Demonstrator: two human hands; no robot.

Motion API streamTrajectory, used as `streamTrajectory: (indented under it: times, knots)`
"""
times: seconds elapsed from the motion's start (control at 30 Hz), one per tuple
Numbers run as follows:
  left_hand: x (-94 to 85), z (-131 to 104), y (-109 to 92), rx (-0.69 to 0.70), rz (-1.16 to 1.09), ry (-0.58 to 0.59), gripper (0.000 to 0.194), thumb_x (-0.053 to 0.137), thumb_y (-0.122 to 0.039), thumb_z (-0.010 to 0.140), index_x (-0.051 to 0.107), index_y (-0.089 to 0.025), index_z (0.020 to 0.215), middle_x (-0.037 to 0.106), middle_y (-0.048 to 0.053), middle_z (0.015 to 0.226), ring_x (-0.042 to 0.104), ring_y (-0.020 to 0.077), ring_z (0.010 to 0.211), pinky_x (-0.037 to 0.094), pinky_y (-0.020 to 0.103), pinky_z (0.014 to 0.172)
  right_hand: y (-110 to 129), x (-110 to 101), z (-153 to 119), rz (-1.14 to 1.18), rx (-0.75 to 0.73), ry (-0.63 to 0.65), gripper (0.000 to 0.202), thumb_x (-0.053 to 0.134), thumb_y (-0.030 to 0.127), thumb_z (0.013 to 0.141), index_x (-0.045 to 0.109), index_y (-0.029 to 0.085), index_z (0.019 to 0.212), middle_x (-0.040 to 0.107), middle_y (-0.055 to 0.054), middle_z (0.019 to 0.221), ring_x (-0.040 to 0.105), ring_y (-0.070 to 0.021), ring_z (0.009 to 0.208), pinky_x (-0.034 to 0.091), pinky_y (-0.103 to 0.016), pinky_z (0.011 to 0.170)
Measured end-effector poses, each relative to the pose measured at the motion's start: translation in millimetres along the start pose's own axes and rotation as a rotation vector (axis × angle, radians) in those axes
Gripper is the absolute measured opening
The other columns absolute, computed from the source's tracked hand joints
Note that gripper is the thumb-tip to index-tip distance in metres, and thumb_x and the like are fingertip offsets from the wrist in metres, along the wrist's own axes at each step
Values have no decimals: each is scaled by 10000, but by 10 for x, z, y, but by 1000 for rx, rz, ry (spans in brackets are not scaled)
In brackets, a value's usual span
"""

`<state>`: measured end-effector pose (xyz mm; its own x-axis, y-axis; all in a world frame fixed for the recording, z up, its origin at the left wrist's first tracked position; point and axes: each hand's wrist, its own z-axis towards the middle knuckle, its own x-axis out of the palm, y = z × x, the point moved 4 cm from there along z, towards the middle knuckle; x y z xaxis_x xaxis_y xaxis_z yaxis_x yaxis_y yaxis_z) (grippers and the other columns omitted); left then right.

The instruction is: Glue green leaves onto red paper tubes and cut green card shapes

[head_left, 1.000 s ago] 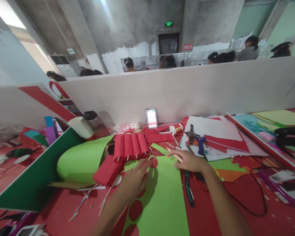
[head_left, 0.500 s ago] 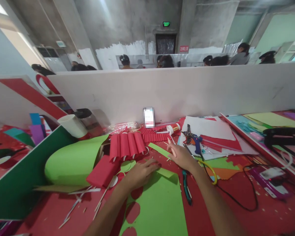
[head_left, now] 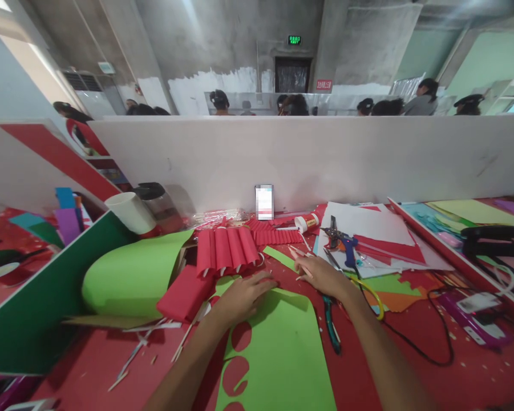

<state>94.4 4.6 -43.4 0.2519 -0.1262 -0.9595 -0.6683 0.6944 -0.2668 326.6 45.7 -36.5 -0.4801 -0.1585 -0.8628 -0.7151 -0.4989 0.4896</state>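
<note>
A large green paper sheet (head_left: 288, 348) lies in front of me, with round holes cut along its left side. My left hand (head_left: 249, 294) rests on its upper left edge, fingers stretched out flat and apart. Just past the sheet's far edge, my right hand (head_left: 320, 275) is closed round a slim pinkish stick (head_left: 298, 253), possibly a pencil; the fingers partly hide it. Beside that hand lies a narrow green paper strip (head_left: 279, 258). Pliers (head_left: 331, 328) with dark teal handles lie to the right of the sheet.
Left: pleated red paper (head_left: 227, 250), a red block (head_left: 186, 295), a rolled green sheet (head_left: 132, 277) and a green board (head_left: 47, 302). Right: a blue glue gun (head_left: 348, 248), a white bottle (head_left: 307, 222), papers (head_left: 372, 222) and a cable (head_left: 404, 339). A phone (head_left: 264, 202) stands against the partition (head_left: 346, 160).
The raised far edge of the green sheet has flattened. My right hand has dipped toward the table, and its pinkish stick has tilted lower. My left hand stays on the sheet.
</note>
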Motion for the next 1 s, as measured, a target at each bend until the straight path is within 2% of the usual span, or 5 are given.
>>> streamTrajectory:
  times: [0.2, 0.37, 0.6, 0.77, 1.0]
  knots:
    - [7, 23, -66, 32, 22, 21, 483, 422, -64, 934, 576, -276, 1340, 591, 66, 1384, 670, 201, 1085, 548, 280, 842, -11, 6, 54, -51, 68, -123, 151, 627, 133, 902, 594, 220, 1021, 692, -38, 922, 641, -207, 827, 422, -289, 730]
    - [29, 47, -102, 60, -2, 31, 455, 429, -77, 936, 591, -279, 1310, 628, 67, 1300, 669, 198, 1038, 537, 284, 870, 76, 212, 206, -97, 86, -166, 210, 709, 145, 844, 581, 201, 1002, 683, -91, 1036, 629, -249, 942, 427, -322, 798]
    - [40, 51, -100, 55, -5, 52, 462, 444, -75, 918, 593, -286, 1301, 631, 65, 1273, 661, 201, 1039, 530, 287, 886, 28, 324, 365, -99, 119, -220, 214, 617, 26, 808, 572, 207, 913, 657, -56, 901, 588, -231, 851, 382, -304, 760]
    - [29, 47, -113, 53, 6, 51, 444, 439, -87, 936, 600, -286, 1298, 632, 65, 1281, 666, 197, 1031, 537, 284, 871, -24, 234, 337, -32, 138, -257, 280, 485, -40, 771, 521, 220, 869, 607, -7, 771, 562, -195, 740, 349, -264, 675]
    - [39, 46, -59, -23, 3, -37, 397, 417, -131, 982, 607, -241, 1313, 681, 84, 1222, 686, 211, 1024, 547, 310, 891, -87, -81, 130, 89, 161, -272, 235, 463, 34, 740, 502, 238, 849, 608, 37, 724, 556, -161, 616, 352, -228, 582]
